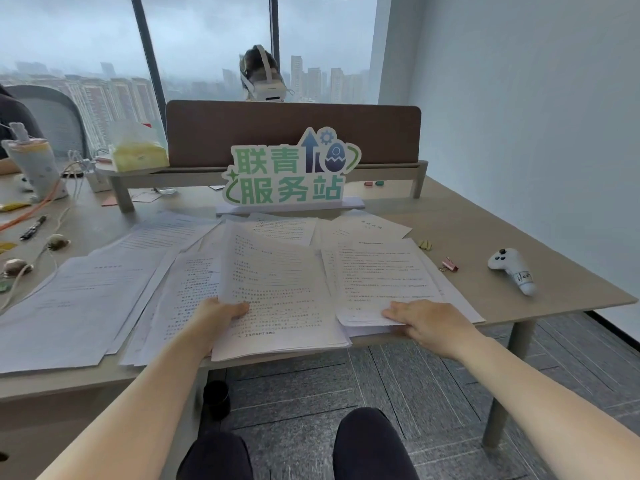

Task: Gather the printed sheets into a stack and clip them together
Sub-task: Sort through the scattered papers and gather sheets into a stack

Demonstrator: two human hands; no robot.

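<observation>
Printed sheets lie spread over the desk point(485, 216) in loose overlapping piles. My left hand point(216, 315) grips the left edge of a thin middle stack point(277, 292), thumb on top, its front edge overhanging the desk. My right hand point(427, 322) lies flat, fingers together, on the near corner of the right pile point(377, 275). More sheets point(79, 299) fan out to the left, and others point(363, 226) lie further back. A pink binder clip point(449, 264) rests on the desk right of the papers, and a yellow-green clip point(425, 244) lies behind it.
A green lettered sign point(287, 171) stands behind the papers before a brown partition point(294, 133). A white controller point(514, 270) lies at the right. A pen point(33, 227), cables and a tissue pack point(138, 150) sit at the left. A person wearing a headset point(265, 79) sits opposite.
</observation>
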